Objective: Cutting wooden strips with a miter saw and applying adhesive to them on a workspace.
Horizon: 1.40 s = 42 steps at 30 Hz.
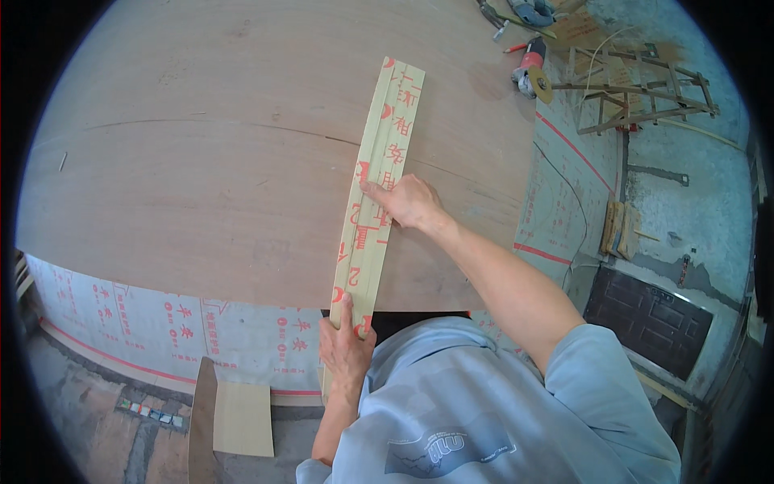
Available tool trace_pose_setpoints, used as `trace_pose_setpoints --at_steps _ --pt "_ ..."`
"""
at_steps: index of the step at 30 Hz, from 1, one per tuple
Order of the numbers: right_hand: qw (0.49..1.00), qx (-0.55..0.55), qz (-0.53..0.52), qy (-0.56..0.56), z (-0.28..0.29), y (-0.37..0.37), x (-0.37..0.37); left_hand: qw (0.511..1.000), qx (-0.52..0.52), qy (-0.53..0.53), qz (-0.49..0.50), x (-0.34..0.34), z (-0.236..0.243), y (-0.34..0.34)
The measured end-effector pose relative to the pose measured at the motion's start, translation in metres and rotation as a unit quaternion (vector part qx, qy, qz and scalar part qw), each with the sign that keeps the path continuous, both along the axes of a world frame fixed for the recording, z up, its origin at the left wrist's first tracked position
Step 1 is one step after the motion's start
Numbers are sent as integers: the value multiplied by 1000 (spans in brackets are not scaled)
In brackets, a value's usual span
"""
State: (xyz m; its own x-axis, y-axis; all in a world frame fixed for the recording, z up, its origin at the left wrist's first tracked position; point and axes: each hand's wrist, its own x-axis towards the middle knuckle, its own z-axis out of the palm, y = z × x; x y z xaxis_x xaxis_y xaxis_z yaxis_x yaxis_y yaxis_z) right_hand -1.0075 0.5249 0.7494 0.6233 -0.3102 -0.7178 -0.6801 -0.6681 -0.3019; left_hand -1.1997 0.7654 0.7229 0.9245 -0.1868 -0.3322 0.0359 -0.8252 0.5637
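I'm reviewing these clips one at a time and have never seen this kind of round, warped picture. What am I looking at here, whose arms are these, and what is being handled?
There is no machine here. The single picture comes from a wide fisheye camera worn on a person's head and looking down, so straight edges bend near the rim. The arms rising from the lower edge are that person's own.

A large plywood sheet fills the view. On it lies a long pale strip with red printing. The left hand holds the strip's near end at the sheet's edge; the right hand presses flat on its middle.

On the floor to the right stand a wooden frame and a dark panelled door. An angle grinder lies by the sheet's far right edge.
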Motion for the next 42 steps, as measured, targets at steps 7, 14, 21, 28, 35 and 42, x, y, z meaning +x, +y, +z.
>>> trace_pose_setpoints --at_steps 7,14,21,28,35,42 --pt "999 -42 10 21 -1 15 11 1000 8 0 -2 3 0 6" --pt "999 -45 4 9 -4 14 10 1000 10 -7 1 5 1 8" --pt "1000 -24 -9 -1 9 16 13 1000 3 -28 -5 5 6 6" --pt "1000 -11 -7 10 22 16 16 999 12 -38 -5 7 11 3" --pt "1000 -13 7 4 27 11 13 999 23 -36 17 2 22 -7" --pt "998 -22 49 -23 35 52 48 997 16 -65 35 23 24 14"
